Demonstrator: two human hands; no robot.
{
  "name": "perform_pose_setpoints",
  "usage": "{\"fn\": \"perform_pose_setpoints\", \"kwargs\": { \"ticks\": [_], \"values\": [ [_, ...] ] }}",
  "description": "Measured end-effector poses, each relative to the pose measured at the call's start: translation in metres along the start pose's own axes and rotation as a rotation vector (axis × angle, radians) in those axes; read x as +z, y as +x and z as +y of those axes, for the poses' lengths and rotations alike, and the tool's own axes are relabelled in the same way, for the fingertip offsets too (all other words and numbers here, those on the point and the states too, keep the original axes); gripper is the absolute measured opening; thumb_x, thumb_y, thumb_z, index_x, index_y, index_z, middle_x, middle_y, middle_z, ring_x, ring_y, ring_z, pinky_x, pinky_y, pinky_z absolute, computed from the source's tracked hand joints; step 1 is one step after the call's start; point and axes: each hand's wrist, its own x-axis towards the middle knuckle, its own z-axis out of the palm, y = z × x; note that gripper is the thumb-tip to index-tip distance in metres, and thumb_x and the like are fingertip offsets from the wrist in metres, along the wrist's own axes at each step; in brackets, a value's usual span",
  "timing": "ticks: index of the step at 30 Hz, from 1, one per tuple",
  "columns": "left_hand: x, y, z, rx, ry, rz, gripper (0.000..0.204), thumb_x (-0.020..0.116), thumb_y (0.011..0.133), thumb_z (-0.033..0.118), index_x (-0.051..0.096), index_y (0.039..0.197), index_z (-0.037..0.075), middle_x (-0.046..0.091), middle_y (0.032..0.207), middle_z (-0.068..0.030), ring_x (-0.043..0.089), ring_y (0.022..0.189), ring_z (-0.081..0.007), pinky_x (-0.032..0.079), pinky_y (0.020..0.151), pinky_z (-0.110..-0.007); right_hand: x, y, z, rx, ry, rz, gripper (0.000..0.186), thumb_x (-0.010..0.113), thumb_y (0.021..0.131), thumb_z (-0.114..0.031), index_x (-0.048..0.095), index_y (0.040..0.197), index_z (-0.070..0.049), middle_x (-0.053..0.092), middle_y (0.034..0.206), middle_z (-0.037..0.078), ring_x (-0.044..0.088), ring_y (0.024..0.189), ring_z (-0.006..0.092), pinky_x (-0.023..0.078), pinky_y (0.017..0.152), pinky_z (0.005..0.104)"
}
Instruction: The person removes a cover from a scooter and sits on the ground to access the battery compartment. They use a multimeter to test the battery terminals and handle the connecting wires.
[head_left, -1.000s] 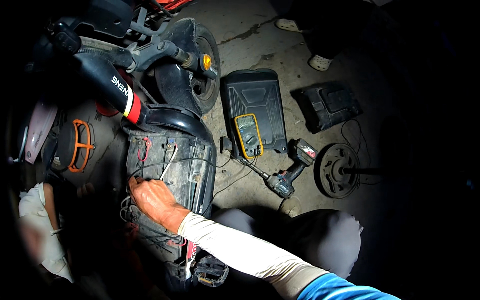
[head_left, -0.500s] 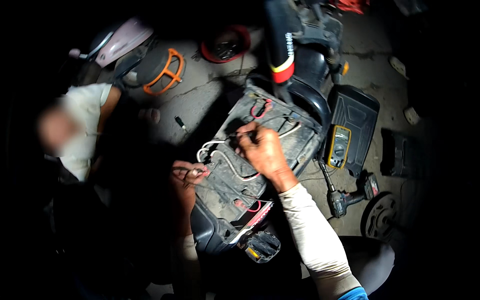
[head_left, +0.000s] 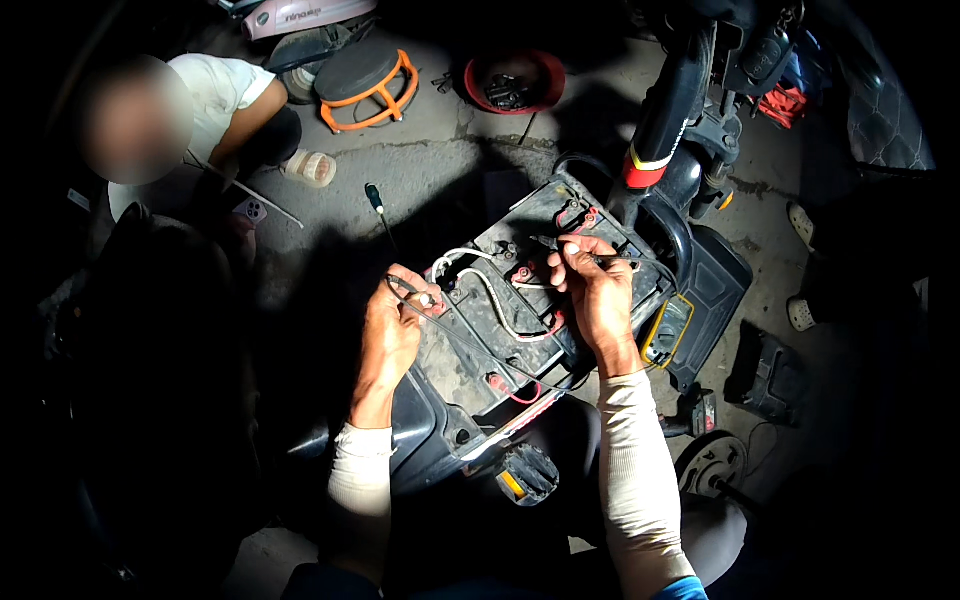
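Note:
Dusty grey batteries [head_left: 450, 365] lie side by side in the open base of a dark electric scooter [head_left: 425, 430]. White wires [head_left: 490, 300] and red-capped terminals [head_left: 497, 382] show on top. My left hand [head_left: 393, 325] is closed on a test probe at the batteries' left edge, its tip hidden by the fingers; a thin lead loops from it across the batteries. Over their far right part, my right hand [head_left: 597, 295] pinches a black test probe [head_left: 543, 241], its tip pointing left above the battery tops. The yellow-edged multimeter [head_left: 668, 330] lies right of my right wrist.
The multimeter rests on a black plastic panel [head_left: 722, 285]. A cordless power tool [head_left: 695, 412] and a round black disc [head_left: 712, 462] are at lower right. Beyond the batteries are a screwdriver [head_left: 375, 200], a red bowl [head_left: 552, 90] and an orange-framed stool [head_left: 372, 110]. Another person [head_left: 215, 95] sits at left.
The view has shifted, bringing the scooter and both forearms more fully into sight. My right hand has moved toward the far end of the batteries, its probe now showing. My left hand stays by the left edge.

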Motion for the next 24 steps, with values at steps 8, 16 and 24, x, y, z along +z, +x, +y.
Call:
{"fn": "perform_pose_setpoints", "kwargs": {
  "ticks": [8, 16, 24],
  "values": [
    [0.000, -0.003, 0.003, 0.029, 0.204, 0.012, 0.012, 0.059, 0.094, -0.005, 0.055, 0.097, 0.006, 0.069, 0.094, -0.0071, 0.066, 0.089, -0.0172, 0.054, 0.085, -0.033, 0.025, -0.014, 0.008, -0.116, -0.705, 0.021, 0.013, 0.069, 0.099, -0.009, 0.072, 0.106, 0.002, 0.074, 0.076, 0.005, 0.060, 0.063, 0.0071, 0.049, 0.061, 0.0257],
    [0.000, -0.002, -0.003, 0.029, 0.057, -0.016, 0.011, 0.059, 0.095, -0.002, 0.054, 0.098, 0.007, 0.068, 0.094, -0.0060, 0.065, 0.089, -0.0163, 0.052, 0.087, -0.034, 0.021, -0.001, 0.022, -0.216, -0.791, 0.033, 0.014, 0.069, 0.098, -0.011, 0.072, 0.103, 0.001, 0.077, 0.081, 0.016, 0.075, 0.072, 0.0215, 0.056, 0.069, 0.0321],
    [0.000, -0.001, -0.004, -0.024, 0.011, 0.016, 0.011, 0.060, 0.094, -0.005, 0.057, 0.097, 0.006, 0.067, 0.094, -0.0053, 0.065, 0.089, -0.0157, 0.052, 0.084, -0.033, 0.024, 0.000, 0.018, -0.337, -1.056, 0.002, 0.018, 0.069, 0.095, -0.017, 0.072, 0.105, -0.002, 0.075, 0.090, 0.020, 0.074, 0.083, 0.0362, 0.057, 0.075, 0.0401]
  ]
}}
